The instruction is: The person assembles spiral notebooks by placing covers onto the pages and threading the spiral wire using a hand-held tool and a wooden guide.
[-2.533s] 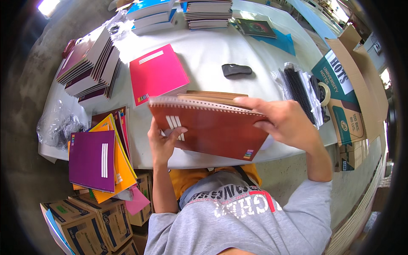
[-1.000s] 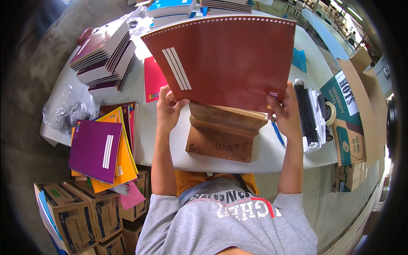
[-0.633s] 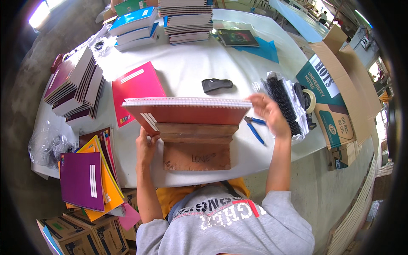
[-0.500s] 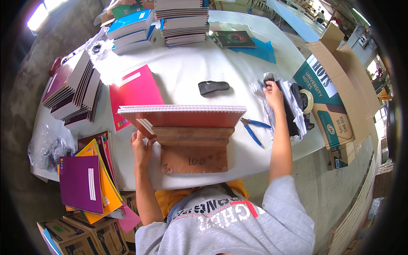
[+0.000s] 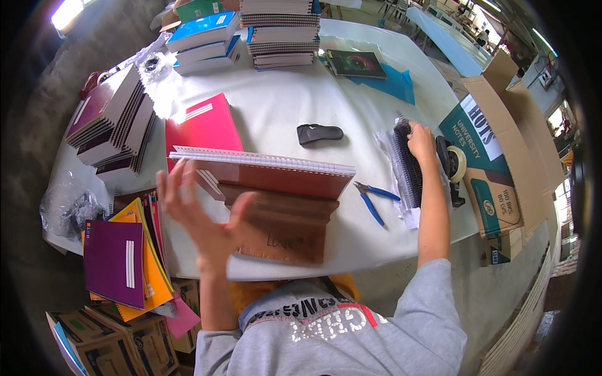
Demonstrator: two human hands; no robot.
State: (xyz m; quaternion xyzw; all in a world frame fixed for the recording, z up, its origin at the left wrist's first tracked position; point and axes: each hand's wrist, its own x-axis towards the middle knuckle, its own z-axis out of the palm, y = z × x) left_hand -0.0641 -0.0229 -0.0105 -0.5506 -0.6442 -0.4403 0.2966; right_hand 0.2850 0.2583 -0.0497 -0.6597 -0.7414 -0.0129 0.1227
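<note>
On the near side of a white table (image 5: 269, 100), a red-brown notebook (image 5: 276, 178) is propped at a wooden stand (image 5: 285, 229). At right, black coils (image 5: 409, 172) are touched at the far end by the right hand (image 5: 422, 141); whether any is gripped cannot be told. The left hand (image 5: 202, 225) is held fingers-spread near the notebook's left end. Blue pliers (image 5: 374, 208) are laid between stand and coils.

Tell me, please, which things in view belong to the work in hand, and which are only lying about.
Belong to the work, it seems:
- red-brown notebook
- wooden stand
- black coils, with the right hand at their far end
- perhaps blue-handled pliers

Probably just lying about:
- pink notebook
- small black object
- tape dispenser
- purple notebook
</note>
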